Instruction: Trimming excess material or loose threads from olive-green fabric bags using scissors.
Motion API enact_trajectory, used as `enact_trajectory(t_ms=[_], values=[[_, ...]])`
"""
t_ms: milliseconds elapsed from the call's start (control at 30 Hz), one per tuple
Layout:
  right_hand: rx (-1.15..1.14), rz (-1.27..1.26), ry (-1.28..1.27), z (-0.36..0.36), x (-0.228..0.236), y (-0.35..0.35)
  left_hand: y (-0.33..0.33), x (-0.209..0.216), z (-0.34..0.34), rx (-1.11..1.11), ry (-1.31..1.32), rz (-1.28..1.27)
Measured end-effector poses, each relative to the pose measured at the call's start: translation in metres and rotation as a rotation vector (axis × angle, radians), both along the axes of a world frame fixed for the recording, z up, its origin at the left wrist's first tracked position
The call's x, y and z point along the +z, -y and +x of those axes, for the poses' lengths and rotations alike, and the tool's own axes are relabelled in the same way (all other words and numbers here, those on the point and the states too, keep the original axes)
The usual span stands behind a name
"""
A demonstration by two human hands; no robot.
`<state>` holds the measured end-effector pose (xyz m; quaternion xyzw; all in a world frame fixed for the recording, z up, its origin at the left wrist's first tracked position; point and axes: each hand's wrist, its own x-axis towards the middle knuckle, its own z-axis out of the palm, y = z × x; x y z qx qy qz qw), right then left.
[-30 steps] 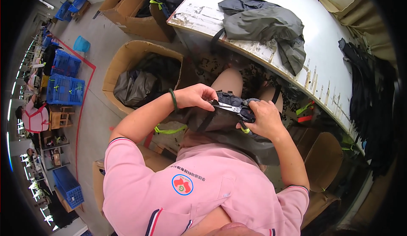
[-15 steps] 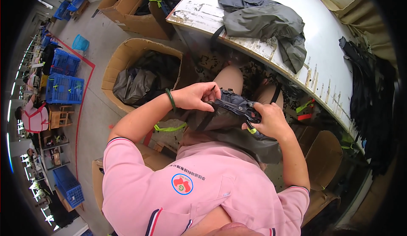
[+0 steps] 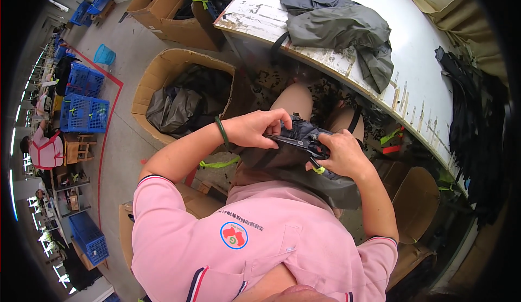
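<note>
Over my lap lies a dark grey fabric piece (image 3: pixel 334 189), bunched and black toward its upper end. My right hand (image 3: pixel 343 154) is closed round the black handles of a pair of scissors (image 3: pixel 296 141), whose metal blades point left across the bunched cloth. Beneath that hand, a short yellow-green tab (image 3: pixel 319 170) sticks out. My left hand (image 3: pixel 254 128) is at the blade tips, fingers curled at the edge of the dark fabric; exactly what they pinch is partly hidden. A longer yellow-green strap (image 3: pixel 220 164) hangs left of my lap.
A worn white table (image 3: pixel 418 36) stands ahead, with a grey fabric piece (image 3: pixel 347 25) on it and black straps (image 3: pixel 477 134) over its right side. An open cardboard box (image 3: pixel 145 93) of dark fabric is at left. Blue crates (image 3: pixel 84 112) and a co-worker (image 3: pixel 45 151) are farther left.
My left thumb and forefinger have spread farther apart and shifted slightly at the fabric edge. The scissors have turned a little, their blades lying flatter. My right hand has barely moved.
</note>
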<state>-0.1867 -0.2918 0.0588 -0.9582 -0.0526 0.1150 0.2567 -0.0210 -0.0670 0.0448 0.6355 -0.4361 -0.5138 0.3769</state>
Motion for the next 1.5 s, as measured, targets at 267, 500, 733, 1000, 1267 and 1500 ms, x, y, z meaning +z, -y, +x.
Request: enact_trajectory(t_ms=[267, 500, 733, 1000, 1267, 1500], values=[[-0.124, -0.033, 0.002, -0.018, 0.001, 0.011, 0.001, 0.005, 0.003, -0.013, 0.053, -0.014], [-0.544, 0.111, -0.164, -0.088, 0.006, 0.023, 0.022, -0.009, 0.057, 0.149, 0.318, -0.131], [-0.704, 0.117, -0.065, -0.171, -0.066, 0.019, 0.034, -0.017, 0.072, 0.153, 0.73, -0.305], [-0.83, 0.138, 0.079, -0.2, -0.117, 0.015, -0.056, -0.042, 0.023, 0.12, 1.006, -0.108], [-0.942, 0.546, 0.167, -0.182, -0.027, 0.082, -0.055, -0.054, 0.054, 0.368, -0.166, -0.122], [-0.9, 0.539, 0.117, -0.167, -0.019, 0.122, -0.038, -0.036, 0.066, 0.255, -0.349, -0.086]])
